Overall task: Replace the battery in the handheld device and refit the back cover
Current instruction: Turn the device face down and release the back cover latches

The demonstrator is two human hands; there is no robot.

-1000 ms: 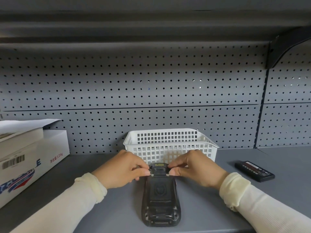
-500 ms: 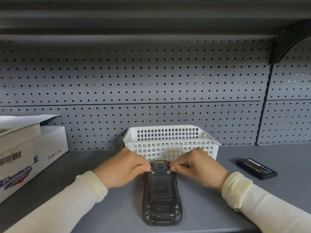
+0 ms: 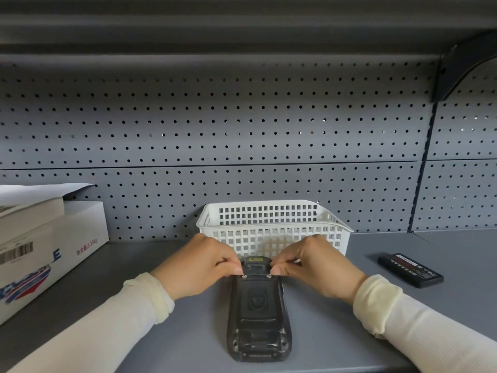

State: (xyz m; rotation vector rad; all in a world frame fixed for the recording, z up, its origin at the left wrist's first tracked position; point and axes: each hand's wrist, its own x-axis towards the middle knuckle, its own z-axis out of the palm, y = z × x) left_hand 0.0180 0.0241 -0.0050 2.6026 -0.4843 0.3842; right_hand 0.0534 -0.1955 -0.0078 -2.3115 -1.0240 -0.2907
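Both our hands were at the far end of the device (image 3: 258,316), which lay face down on the shelf (image 3: 336,332).

Our left hand (image 3: 199,267) and right hand (image 3: 317,265) each pinched thumb and forefinger on a small metal fastener, the left screw (image 3: 244,276) and right screw (image 3: 268,276), at the far corners of the cover (image 3: 258,300); the basket (image 3: 271,224) stood just beyond the device; a battery (image 3: 410,270) lay well to its right; a box (image 3: 40,246) sat well to its left.
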